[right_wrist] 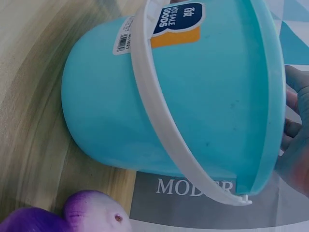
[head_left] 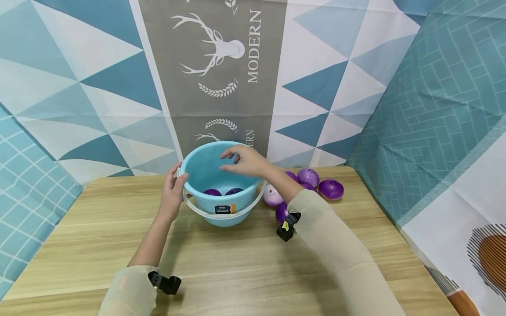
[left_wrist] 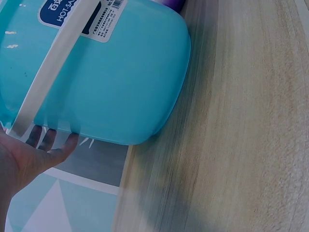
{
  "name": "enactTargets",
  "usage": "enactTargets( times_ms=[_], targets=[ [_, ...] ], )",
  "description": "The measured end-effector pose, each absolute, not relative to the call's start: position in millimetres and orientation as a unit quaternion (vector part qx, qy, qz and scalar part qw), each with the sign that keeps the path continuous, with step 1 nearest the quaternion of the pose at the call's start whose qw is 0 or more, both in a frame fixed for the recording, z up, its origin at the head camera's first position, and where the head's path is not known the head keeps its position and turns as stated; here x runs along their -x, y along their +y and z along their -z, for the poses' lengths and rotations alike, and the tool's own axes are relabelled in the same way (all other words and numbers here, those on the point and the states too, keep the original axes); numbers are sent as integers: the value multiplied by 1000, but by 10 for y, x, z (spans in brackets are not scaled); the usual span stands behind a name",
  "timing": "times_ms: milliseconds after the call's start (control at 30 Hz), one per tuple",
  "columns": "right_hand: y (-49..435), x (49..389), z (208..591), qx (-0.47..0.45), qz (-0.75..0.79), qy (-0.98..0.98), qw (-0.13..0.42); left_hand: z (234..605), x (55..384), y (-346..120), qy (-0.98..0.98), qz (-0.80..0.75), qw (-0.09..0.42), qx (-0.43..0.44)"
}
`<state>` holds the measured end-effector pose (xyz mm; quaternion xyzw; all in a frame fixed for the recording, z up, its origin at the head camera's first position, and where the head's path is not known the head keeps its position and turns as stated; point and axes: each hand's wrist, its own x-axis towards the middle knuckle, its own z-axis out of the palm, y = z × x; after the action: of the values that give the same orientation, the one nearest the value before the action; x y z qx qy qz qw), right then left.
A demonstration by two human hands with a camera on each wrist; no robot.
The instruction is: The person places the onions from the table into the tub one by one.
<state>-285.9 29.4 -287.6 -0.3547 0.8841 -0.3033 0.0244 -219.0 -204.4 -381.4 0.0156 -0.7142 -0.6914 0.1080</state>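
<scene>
A light blue plastic bucket point(head_left: 203, 202) stands on the wooden table, its white handle point(right_wrist: 166, 125) hanging down across the front. My left hand point(head_left: 172, 195) grips the bucket's left rim, near where the handle joins. In the left wrist view its fingers point(left_wrist: 60, 150) lie along the outer wall. Over the opening hovers my right hand point(head_left: 247, 162), fingers loosely bent and holding nothing. Two purple onions point(head_left: 212, 192) show on the bucket floor. Several more purple onions lie right of the bucket, partly hidden by my right forearm, among them a pale one point(right_wrist: 96, 212).
The wooden table point(head_left: 99, 228) runs up to a patterned cloth wall point(head_left: 213, 101) close behind the bucket. At the far right of the pile lies a dark purple onion point(head_left: 331, 189). A tiled-pattern cloth point(head_left: 442, 109) hangs along the right side.
</scene>
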Motion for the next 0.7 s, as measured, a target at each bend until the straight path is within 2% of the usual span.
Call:
enactTargets(
  times_ms=[433,700],
  targets=[
    [526,2846,2755,347,321,881,-12,3787,2169,-2029,-715,690,106,-20],
    [717,2854,2708,331,330,884,-14,3773,2159,-2002,-712,694,105,-25]
  ],
)
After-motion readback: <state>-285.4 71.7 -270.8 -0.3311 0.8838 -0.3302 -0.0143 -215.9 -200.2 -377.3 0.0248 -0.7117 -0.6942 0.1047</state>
